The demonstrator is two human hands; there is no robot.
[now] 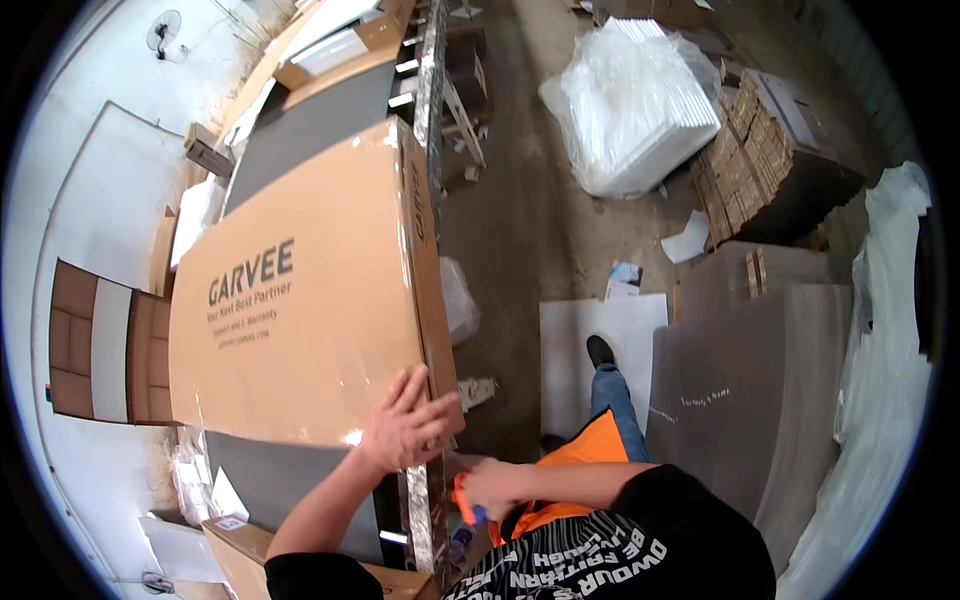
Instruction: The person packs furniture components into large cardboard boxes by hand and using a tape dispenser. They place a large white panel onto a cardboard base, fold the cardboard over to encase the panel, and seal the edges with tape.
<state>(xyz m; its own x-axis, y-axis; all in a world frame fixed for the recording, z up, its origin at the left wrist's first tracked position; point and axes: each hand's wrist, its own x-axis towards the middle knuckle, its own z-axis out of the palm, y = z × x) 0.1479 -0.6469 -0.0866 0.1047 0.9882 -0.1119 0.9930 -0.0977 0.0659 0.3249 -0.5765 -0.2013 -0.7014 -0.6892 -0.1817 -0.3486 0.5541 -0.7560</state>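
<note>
Carton (310, 290), one, against left hand (403, 430)

Across the bottom of the frame spreads a loose black short-sleeved fabric T-shirt (715, 545), its chest printed with bold white block lettering (600, 567) above a panel of thin pale stripes (585, 526). The wide black left sleeve (325, 577) shows at the lower left of centre, the black right sleeve (680, 500) at the lower right. Both the left hand (405, 425) and right hand (492, 487) are bare. Right of the lower centre show a bright orange cloth garment (592, 440), faded blue denim trousers (620, 400) and a plain dark rounded shoe (600, 350).
</note>
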